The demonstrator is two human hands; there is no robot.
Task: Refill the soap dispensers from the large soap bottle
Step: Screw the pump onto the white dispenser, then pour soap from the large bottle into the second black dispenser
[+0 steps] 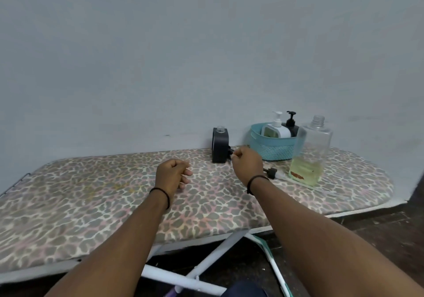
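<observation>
Left hand: I see my left hand (175,172) at frame centre, fingers loosely curled, holding nothing, above the leopard-print bench (91,195).
Right hand: my right hand (247,164) is curled beside the black dispenser (220,145); a small dark part shows at its fingertips, grip unclear.
Large soap bottle: large soap bottle (313,152) stands uncapped at right, little yellow soap left.
Basket: the teal basket (270,147) holds the white dispenser (275,129) and another black pump dispenser (291,123).
Pump: a loose pump (271,173) lies near the bottle.

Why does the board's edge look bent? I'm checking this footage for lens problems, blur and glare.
Head view: wide-angle distortion bows the ironing board and stretches the forearms; light is soft and even, shadows faint; no strong glare on the large soap bottle; right hand and the pump part it pinches look slightly soft.
</observation>
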